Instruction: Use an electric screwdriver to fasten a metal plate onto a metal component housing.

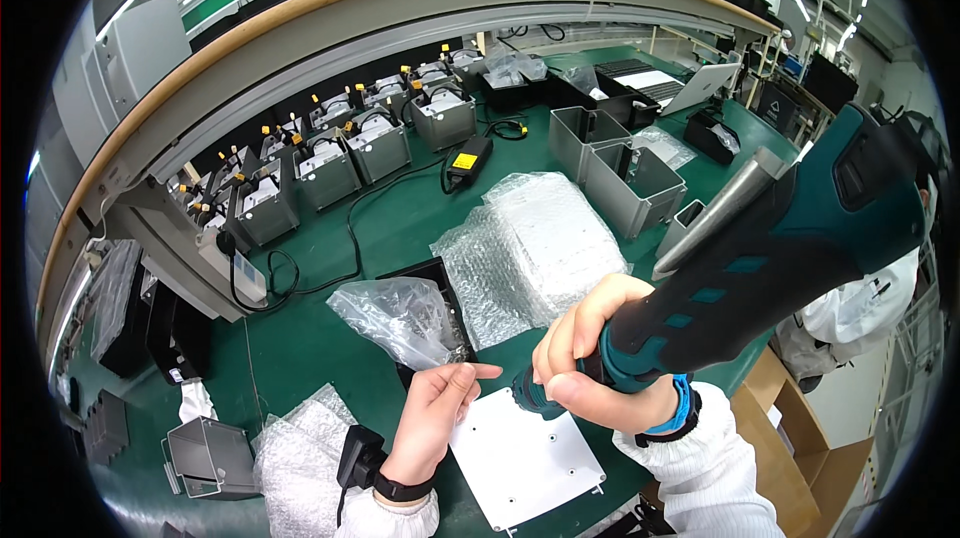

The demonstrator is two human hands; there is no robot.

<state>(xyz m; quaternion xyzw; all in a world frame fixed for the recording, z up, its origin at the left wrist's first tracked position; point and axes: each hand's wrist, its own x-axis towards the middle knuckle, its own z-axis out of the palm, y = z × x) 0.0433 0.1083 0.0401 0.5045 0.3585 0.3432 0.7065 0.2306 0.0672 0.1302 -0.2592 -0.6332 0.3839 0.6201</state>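
My right hand is wrapped round the front end of a teal and black cordless screwdriver, whose body slants up to the right. Its nose points down over a white plate with several small holes and pegs. Close to the nose, at the plate's upper left edge, my left hand has its fingers curled together. Whatever they pinch is too small to make out. Just beyond it, a clear plastic bag lies over a black tray with small parts.
Bubble wrap lies ahead, with more bubble wrap at lower left. Grey metal housings stand beyond; wired grey boxes line the back left. A black power adapter trails cable. A cardboard box is at right.
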